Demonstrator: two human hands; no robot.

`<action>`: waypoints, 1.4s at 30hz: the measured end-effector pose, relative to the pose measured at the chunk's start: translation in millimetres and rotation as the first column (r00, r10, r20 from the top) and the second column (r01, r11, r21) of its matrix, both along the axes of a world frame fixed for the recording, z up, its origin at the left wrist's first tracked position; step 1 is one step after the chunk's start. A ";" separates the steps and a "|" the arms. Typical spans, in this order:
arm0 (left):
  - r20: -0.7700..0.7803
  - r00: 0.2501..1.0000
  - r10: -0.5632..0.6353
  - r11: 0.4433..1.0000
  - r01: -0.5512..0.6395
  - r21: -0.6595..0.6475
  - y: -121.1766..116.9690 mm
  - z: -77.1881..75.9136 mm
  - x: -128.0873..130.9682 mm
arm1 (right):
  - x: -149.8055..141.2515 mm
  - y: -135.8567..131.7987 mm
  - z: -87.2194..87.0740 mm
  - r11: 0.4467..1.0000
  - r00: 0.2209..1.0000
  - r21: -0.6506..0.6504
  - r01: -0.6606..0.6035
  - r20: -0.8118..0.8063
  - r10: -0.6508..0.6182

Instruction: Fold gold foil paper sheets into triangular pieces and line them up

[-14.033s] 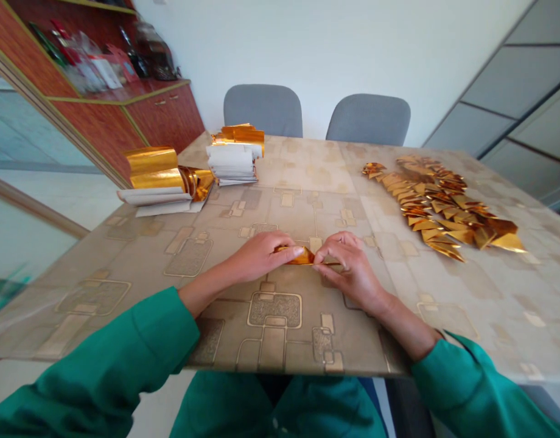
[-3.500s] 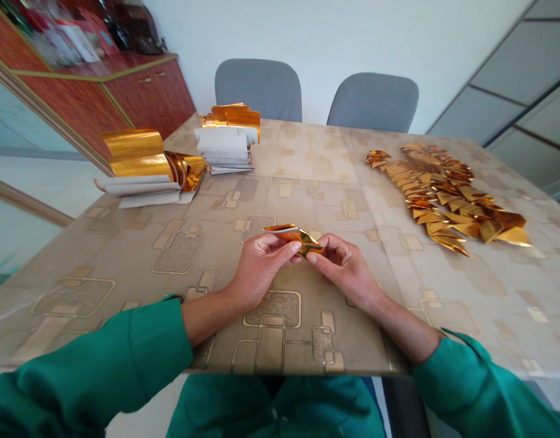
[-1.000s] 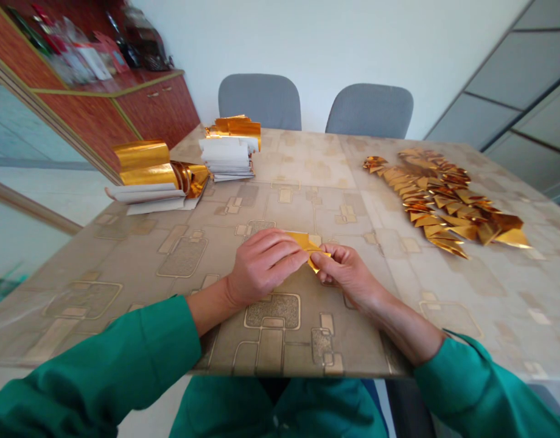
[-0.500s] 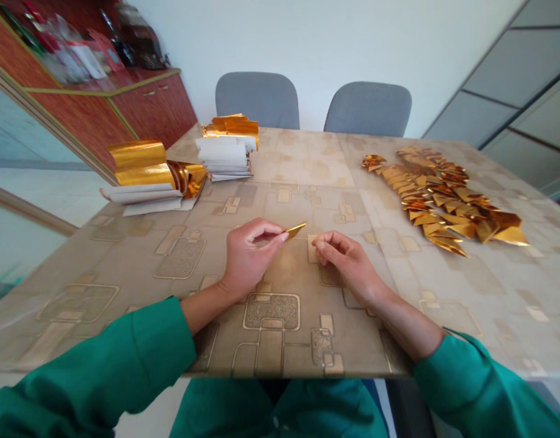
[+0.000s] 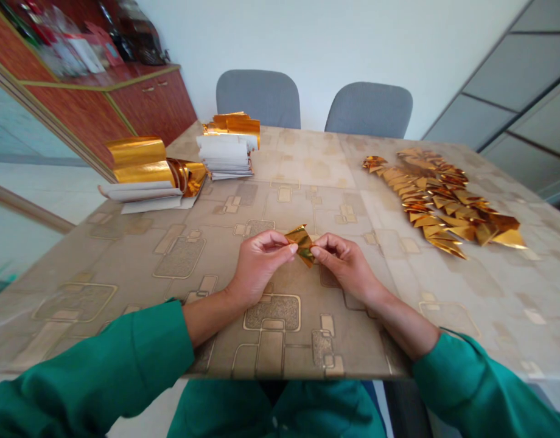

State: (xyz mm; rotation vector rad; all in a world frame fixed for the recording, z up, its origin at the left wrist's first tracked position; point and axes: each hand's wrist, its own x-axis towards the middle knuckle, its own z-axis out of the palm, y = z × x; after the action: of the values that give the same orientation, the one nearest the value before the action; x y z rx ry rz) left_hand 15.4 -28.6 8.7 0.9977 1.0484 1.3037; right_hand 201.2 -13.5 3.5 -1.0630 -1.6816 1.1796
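A small piece of folded gold foil paper (image 5: 302,241) is held between my two hands above the near middle of the table. My left hand (image 5: 262,263) pinches its left side between thumb and fingers. On the other side, my right hand (image 5: 344,263) grips the right edge of the same piece with thumb and forefinger. The foil faces up and spreads out flat with pointed corners. Parts of it are hidden under my fingertips.
Folded gold pieces (image 5: 439,194) lie heaped at the table's right. Gold-and-white sheets (image 5: 147,176) sit at the left, with another stack (image 5: 227,152) behind them. Two grey chairs (image 5: 259,97) stand beyond the patterned table (image 5: 280,350). A red-brown cabinet (image 5: 147,100) is at back left.
The foil paper was narrow and edge-on in my left hand alone; now it is turned and opened wider. My right hand has closed onto its right edge.
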 end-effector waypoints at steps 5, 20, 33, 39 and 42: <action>-0.066 0.995 -0.074 0.996 0.070 -0.060 1.6 1.2 -2.4 | 3.9 0.5 3.8 0.997 0.990 0.072 -0.016 0.142 0.005; -0.189 0.954 -0.231 0.973 0.223 -0.062 -7.8 -3.8 2.7 | -2.4 -6.4 10.4 0.987 0.995 0.158 -0.032 0.095 0.017; -0.119 0.944 -0.309 0.947 0.293 -0.133 -12.2 -1.1 5.2 | -5.1 -9.9 11.7 0.987 0.994 0.151 -0.047 0.107 0.031; 0.069 0.972 -0.224 0.947 0.234 -0.220 -6.4 4.1 -1.6 | 3.7 -6.3 14.3 0.996 0.999 0.083 -0.041 -0.001 0.041; 0.199 0.969 -0.146 0.940 0.198 -0.278 -1.2 7.0 -6.3 | 9.1 -2.9 15.2 0.984 0.996 0.152 -0.087 0.003 0.088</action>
State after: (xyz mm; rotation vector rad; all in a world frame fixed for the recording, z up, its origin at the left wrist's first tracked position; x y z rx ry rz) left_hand 9.1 -29.8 15.6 0.7166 0.9634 1.0337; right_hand 210.3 -16.4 18.7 -0.9005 -1.8010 1.0874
